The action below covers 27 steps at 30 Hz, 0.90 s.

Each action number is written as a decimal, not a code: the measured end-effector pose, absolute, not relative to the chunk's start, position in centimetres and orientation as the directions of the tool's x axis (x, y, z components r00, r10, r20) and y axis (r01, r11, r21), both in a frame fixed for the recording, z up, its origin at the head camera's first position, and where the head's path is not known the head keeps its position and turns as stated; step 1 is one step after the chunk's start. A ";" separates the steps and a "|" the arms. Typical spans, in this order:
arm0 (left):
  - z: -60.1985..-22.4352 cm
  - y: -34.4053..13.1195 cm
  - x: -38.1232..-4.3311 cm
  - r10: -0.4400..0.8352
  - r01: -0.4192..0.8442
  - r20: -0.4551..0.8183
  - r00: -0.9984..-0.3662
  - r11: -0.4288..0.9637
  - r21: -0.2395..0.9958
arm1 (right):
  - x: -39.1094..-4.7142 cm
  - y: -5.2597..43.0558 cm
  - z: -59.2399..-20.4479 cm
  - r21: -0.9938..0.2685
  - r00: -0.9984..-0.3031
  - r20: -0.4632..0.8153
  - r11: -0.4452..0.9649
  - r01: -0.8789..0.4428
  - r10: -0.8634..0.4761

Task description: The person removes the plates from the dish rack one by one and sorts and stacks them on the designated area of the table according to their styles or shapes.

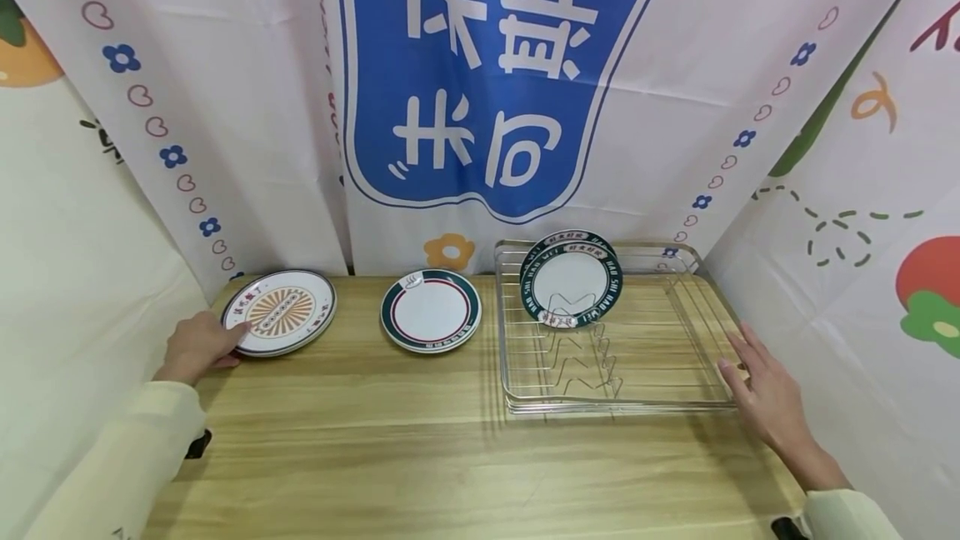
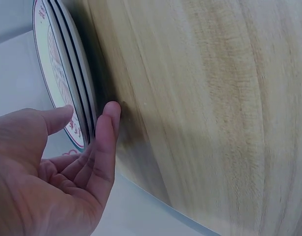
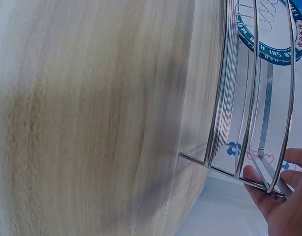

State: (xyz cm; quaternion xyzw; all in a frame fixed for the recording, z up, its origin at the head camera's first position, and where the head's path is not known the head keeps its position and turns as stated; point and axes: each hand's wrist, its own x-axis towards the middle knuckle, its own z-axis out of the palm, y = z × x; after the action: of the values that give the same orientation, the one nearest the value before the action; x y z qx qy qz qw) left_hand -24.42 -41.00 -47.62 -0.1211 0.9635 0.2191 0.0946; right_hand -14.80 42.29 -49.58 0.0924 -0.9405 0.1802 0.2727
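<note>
At the table's left end my left hand grips the edge of a stack of white plates, the top one printed with an orange sunburst. In the left wrist view, the thumb lies over the top plate's rim and the fingers are low against the stack's edge, by the table. My right hand holds the right side of a wire dish rack near its front corner, thumb and fingers on either side of the rim. Two green-rimmed plates stand tilted in the rack's left rear.
Between the plate stack and the rack lies another green-rimmed plate with a red inner ring. Wire dividers rise inside the rack. A printed cloth hangs right behind the wooden table, and white walls close in both sides.
</note>
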 end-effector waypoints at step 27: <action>-47.7 -40.7 -24.2 -0.218 -0.351 -0.333 -0.917 0.837 0.419 | -14.9 42.4 -49.5 -0.293 -0.838 0.541 0.919 -0.264 -0.068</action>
State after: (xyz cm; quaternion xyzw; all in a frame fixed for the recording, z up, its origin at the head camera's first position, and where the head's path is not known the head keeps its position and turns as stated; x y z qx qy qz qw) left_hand -24.24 -40.71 -47.68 -0.1499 0.9485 0.2428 0.1373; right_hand -14.87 42.36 -49.51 0.0881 -0.9415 0.1808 0.2703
